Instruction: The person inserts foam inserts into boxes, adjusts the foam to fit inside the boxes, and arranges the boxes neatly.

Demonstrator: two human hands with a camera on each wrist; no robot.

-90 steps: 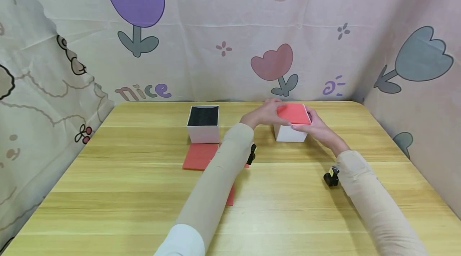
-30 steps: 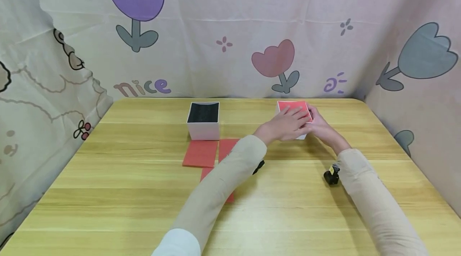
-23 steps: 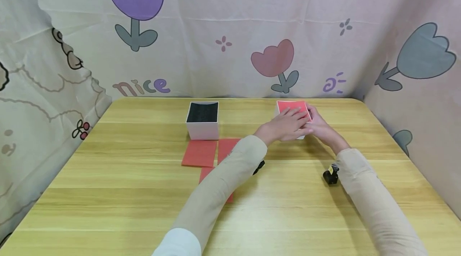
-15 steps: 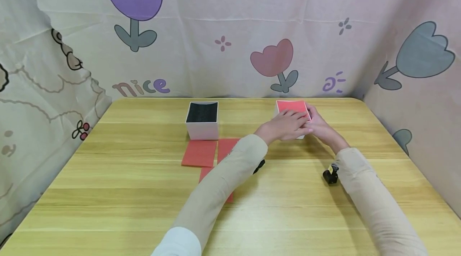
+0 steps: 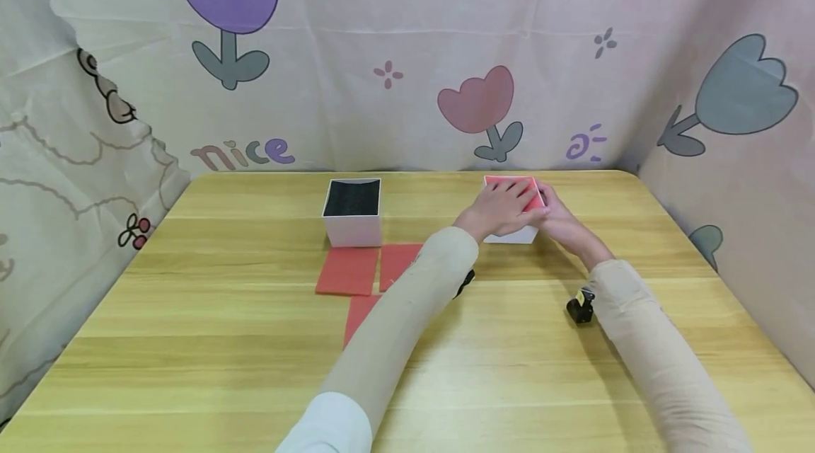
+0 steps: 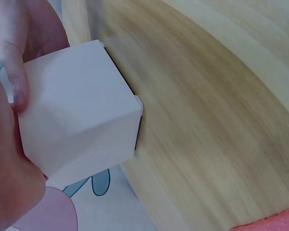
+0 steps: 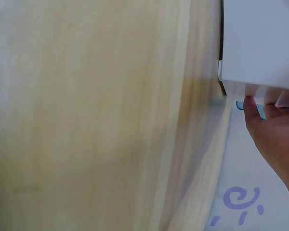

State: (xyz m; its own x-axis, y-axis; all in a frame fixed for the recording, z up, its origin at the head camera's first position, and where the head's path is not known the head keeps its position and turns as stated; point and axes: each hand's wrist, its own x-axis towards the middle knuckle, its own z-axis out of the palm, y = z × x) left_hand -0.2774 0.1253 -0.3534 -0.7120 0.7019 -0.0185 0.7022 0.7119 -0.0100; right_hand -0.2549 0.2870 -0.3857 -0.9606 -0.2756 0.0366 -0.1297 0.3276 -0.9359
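On the right of the table's far part stands a white box (image 5: 509, 236), with a red sheet (image 5: 535, 198) at its mouth. My left hand (image 5: 499, 211) lies across that sheet with its fingers spread and straight, covering much of it. My right hand (image 5: 563, 223) holds the box by its right side. In the left wrist view, the right thumb (image 6: 18, 94) lies against the box's near face. The right wrist view shows the right hand's fingers (image 7: 253, 113) against the box's side. The sheet does not show in either wrist view.
Left of centre stands a second white box (image 5: 353, 231) with a black inside (image 5: 352, 197). In front of it lie red sheets (image 5: 347, 271), one partly under my left forearm (image 5: 407, 325). A patterned cloth (image 5: 344, 64) hangs behind the wooden table (image 5: 191, 340).
Three seconds ago my left fingers spanned the red sheet's edges above the box; now the sheet sits lower and the hand lies on it. Lately that hand has shifted slightly back. My right hand keeps its hold.
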